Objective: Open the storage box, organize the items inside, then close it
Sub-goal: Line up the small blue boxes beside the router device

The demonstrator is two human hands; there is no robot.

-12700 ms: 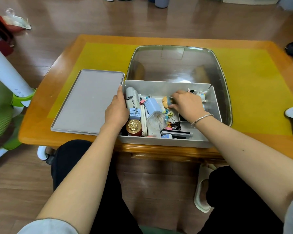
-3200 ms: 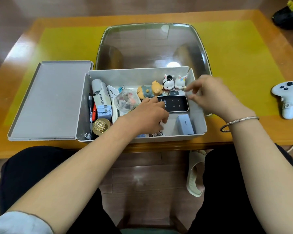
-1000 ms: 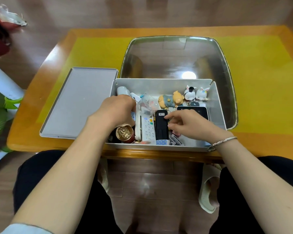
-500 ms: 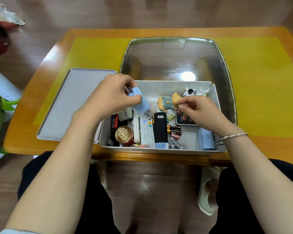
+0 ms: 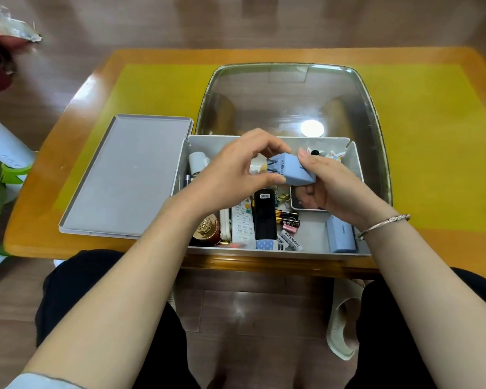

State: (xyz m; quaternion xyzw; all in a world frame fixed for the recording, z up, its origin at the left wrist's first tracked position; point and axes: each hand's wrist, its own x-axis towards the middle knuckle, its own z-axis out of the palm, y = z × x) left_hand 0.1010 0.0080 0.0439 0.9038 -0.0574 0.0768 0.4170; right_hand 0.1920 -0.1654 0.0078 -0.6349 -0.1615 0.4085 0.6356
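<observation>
The grey storage box [image 5: 359, 175] stands open at the table's near edge, its lid [image 5: 124, 175] lying flat to its left. Above the box, my left hand [image 5: 230, 175] and my right hand [image 5: 331, 186] both grip a light blue charger plug [image 5: 292, 172], its prongs towards the left hand. Inside the box lie a black remote [image 5: 264, 217], a white remote [image 5: 243, 223], a gold-topped jar [image 5: 208, 228], batteries [image 5: 288, 216], a blue power bank [image 5: 341, 234], a dark phone [image 5: 298, 199], a white mini fan [image 5: 197, 162] and small rabbit figurines [image 5: 334, 155].
A shiny metal tray [image 5: 286, 102] sits behind the box on a yellow mat [image 5: 421, 141] covering the wooden table [image 5: 34, 214]. A green and white chair [image 5: 0, 175] is at the left. My dark-trousered knees are under the table edge.
My left hand carried the blue charger plug rightwards above the box's middle. My right hand rose from the figurines and closed on the plug's other end.
</observation>
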